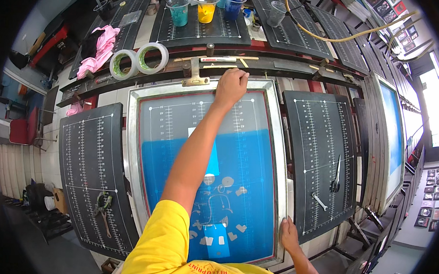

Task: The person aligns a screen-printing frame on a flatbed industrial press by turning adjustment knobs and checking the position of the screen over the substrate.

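Note:
A silk screen printing frame [133,109] with an aluminium border lies over a dark, ruled board in front of me. Its mesh is coated blue on the near part, with pale cut-out shapes, and bare grey at the far end. My left hand [231,87] reaches across the mesh and is closed at the frame's far bar; its fingertips are partly hidden. Low on the right side, my right hand [289,234] grips the frame's edge. A metal clamp bracket [195,73] sits at the far bar, left of my left hand.
Two tape rolls [153,58], a marker [218,59] and thin sticks lie along the rail beyond. Plastic cups of ink [206,11] stand farther back. Scissors [336,179] and a wrench [319,202] rest on the right board. Another screen [391,139] leans farther right.

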{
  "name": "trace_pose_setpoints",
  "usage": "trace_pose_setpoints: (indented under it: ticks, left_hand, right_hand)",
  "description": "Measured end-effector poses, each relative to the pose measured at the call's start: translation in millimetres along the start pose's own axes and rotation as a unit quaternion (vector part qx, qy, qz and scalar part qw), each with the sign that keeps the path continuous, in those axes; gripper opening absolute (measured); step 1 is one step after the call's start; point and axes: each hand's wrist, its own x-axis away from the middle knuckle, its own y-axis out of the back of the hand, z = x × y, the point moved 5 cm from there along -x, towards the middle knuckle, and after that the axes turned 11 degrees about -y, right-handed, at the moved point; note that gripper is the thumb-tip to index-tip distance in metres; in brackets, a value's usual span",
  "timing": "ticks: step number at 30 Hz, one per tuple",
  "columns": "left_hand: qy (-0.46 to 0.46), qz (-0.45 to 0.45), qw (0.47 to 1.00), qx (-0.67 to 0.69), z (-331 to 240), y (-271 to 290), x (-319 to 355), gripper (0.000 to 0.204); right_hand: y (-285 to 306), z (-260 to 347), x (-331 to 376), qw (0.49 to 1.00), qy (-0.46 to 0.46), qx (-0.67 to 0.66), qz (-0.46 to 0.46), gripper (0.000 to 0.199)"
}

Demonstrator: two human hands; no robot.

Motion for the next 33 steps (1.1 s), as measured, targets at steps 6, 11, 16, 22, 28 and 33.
trace_pose_setpoints:
  ticks: [6,11,16,22,28,33]
  left_hand:
    - [-0.007,-0.011,1.0,-0.003,-1,3,-1,0.024]
    - [-0.011,-0.005,1.0,-0.016,6,5,3,0.023]
    - [0.0,0.009,1.0,-0.009,0,2,0,0.023]
    - [-0.001,0.009,1.0,-0.007,-2,0,0,0.022]
    - [-0.013,-0.003,1.0,-0.007,0,3,1,0.021]
    - [-0.015,-0.011,1.0,-0.009,-2,2,1,0.02]
  right_hand:
    - [50,70,-35,0.987,0.16,-0.025,0.0,0.027]
    - [71,172,-114,0.963,0.237,-0.097,-0.08,0.024]
    - [81,298,-193,0.911,0.357,-0.066,-0.194,0.027]
    - [59,374,-287,0.943,0.304,-0.07,-0.116,0.032]
    - [32,393,-293,0.967,0.167,-0.173,0.082,0.022]
    - [28,391,-302,0.948,0.168,-0.254,0.094,0.017]
